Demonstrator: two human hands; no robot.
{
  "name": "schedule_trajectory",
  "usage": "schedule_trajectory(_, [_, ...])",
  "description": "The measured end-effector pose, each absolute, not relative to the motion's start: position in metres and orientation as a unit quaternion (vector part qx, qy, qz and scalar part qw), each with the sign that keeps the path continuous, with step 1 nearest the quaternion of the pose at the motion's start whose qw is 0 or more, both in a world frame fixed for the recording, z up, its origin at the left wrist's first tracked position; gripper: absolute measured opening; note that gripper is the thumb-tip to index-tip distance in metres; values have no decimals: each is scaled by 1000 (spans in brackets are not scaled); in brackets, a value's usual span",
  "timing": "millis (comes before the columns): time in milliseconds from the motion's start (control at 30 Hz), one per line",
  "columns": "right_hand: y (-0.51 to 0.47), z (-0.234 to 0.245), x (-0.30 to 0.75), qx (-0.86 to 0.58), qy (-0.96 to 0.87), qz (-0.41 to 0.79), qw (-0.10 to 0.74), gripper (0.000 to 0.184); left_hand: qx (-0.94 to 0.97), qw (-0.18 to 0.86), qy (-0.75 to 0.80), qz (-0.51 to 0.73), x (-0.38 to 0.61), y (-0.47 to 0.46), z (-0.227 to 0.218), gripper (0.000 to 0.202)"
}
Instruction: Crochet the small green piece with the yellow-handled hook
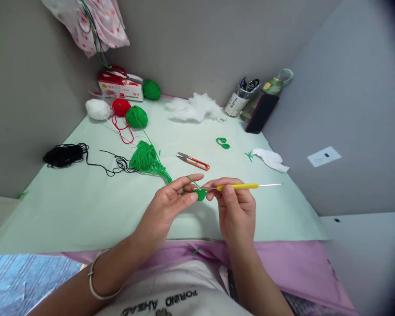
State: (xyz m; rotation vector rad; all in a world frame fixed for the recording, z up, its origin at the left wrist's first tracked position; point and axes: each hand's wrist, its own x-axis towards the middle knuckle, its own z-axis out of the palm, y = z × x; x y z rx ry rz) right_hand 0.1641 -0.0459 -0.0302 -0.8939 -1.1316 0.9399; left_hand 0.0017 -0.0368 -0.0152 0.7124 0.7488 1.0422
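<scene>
Between the thumb and fingers of my left hand (pixel 166 202) is a small green crochet piece (pixel 201 194), with green yarn running over the raised index finger. My right hand (pixel 235 206) grips a crochet hook (pixel 242 187) by its yellow handle, and the hook's metal tip meets the green piece. A loose green yarn bundle (pixel 145 157) lies just beyond my left hand, its strands trailing toward the fingers. Orange-handled thread snips (pixel 194 161) rest on the table ahead of both hands.
Behind are green (pixel 137 116), red (pixel 121 107) and white (pixel 98 109) yarn balls, a tissue box (pixel 121 87) and white stuffing (pixel 197 107). Black yarn (pixel 66 155) lies left. A pen cup (pixel 237 101), a phone (pixel 262 113) and a bottle stand back right, near grey partition walls.
</scene>
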Motion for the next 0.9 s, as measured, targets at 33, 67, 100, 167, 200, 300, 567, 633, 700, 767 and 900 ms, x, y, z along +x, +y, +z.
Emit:
schedule_trajectory(33, [-45, -30, 165, -387, -491, 427, 654, 19, 328, 739, 348, 475, 1, -37, -15, 32])
schedule_trajectory(67, [-43, -29, 167, -381, -488, 436, 654, 20, 331, 734, 355, 475, 1, -36, -15, 31])
schedule_trajectory(100, [-43, -28, 167, -378, -488, 442, 650, 21, 332, 730, 362, 475, 0, -36, -15, 31])
schedule_trajectory(167, [-44, -25, 168, -381, -500, 439, 642, 22, 334, 725, 371, 475, 0, -36, -15, 30])
schedule_trajectory(200, [-47, -24, 169, -388, -513, 423, 638, 23, 336, 721, 375, 475, 0, -36, -15, 30])
schedule_trajectory(300, [-55, -24, 167, -416, -595, 304, 617, 24, 363, 682, 400, 493, 1, -38, -16, 30])
schedule_trajectory(567, [-59, -44, 164, -409, -737, 9, 537, 35, 259, 757, 355, 483, 5, -38, -21, 49])
schedule_trajectory(633, [-58, -40, 165, -427, -670, 111, 597, 27, 210, 785, 342, 472, 3, -35, -20, 45])
schedule_trajectory(700, [-56, -33, 165, -432, -590, 226, 644, 22, 203, 778, 342, 488, 2, -34, -19, 43])
schedule_trajectory(767, [-53, -29, 164, -408, -553, 315, 655, 21, 224, 773, 331, 492, 3, -35, -17, 44])
schedule_trajectory(900, [-47, -33, 162, -387, -532, 384, 648, 17, 267, 773, 318, 480, 8, -38, -16, 42])
